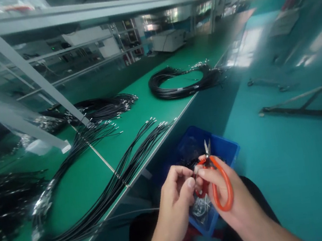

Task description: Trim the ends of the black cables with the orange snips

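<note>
My right hand (224, 183) is wrapped around scissors (227, 195) with orange handles; the short metal blades point up and away, slightly apart. Thumb and forefinger of that hand are also pinched close to my left fingertips. My left hand (177, 195) is closed in a pinch on a thin cable (133, 213), which runs in from the bench on the left and passes behind the wrist. The cable's tip between the fingers is mostly hidden. Beneath both hands is a blue bin (230, 152) with clear plastic bits and dark pieces inside.
On the green bench (136, 116) to my left lie a long bundle of black cables (109, 200) with metal ends, a coiled bundle (181, 91) and another bundle (106, 106). A slanted white shelf post (27, 68) rises from the bench. A metal stand (306, 109) is on the floor at right.
</note>
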The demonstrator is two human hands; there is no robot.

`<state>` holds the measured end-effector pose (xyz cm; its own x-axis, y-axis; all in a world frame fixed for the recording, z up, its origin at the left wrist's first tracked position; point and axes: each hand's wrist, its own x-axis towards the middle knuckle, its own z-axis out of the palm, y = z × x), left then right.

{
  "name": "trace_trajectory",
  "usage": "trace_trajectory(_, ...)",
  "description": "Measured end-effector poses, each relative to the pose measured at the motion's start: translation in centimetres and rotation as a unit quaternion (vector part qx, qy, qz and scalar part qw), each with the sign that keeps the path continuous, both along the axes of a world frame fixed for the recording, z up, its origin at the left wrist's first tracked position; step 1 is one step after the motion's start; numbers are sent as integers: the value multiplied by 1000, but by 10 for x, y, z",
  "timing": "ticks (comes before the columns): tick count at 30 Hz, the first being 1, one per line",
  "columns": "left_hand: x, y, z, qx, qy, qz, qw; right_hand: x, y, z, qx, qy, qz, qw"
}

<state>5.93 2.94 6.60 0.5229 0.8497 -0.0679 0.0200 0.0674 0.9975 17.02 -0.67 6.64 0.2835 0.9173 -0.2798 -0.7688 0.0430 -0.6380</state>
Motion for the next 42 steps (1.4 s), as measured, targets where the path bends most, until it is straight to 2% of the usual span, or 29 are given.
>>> trace_trajectory(4,5,-3,4,89,44,75,992,-10,0,0,6,-8,-16,1000)
trace_trajectory(6,6,-2,7,66,22,88,994,-11,-1,0,7,-8,-13,1000)
trace_trajectory(10,5,4,12,-22,-72,49,996,-8,-3,-4,25,11,19,999)
trace_trajectory(13,5,7,14,-58,-113,49,991,-8,-3,-8,32,35,27,999)
trace_trajectory(21,3,14,5,-76,-137,24,987,-7,3,-3,25,80,29,996)
trace_trajectory(23,-2,17,3,-49,-106,42,992,-5,4,-3,18,90,31,995)
trace_trajectory(26,-9,18,7,75,3,122,990,-5,7,-3,11,95,19,995)
trace_trajectory(28,-12,16,12,142,68,143,977,-6,9,-3,16,97,18,995)
trace_trajectory(30,-11,13,16,137,98,93,981,-7,10,-2,25,105,24,994)
trace_trajectory(33,-9,12,14,62,67,4,996,-8,10,-2,35,90,37,995)
trace_trajectory(36,-8,13,7,34,25,13,999,-7,10,-2,30,21,32,999)
trace_trajectory(40,-9,14,1,21,25,25,999,-7,13,1,16,-69,-38,997)
trace_trajectory(42,-8,14,3,9,22,20,1000,-8,14,3,20,-87,-51,995)
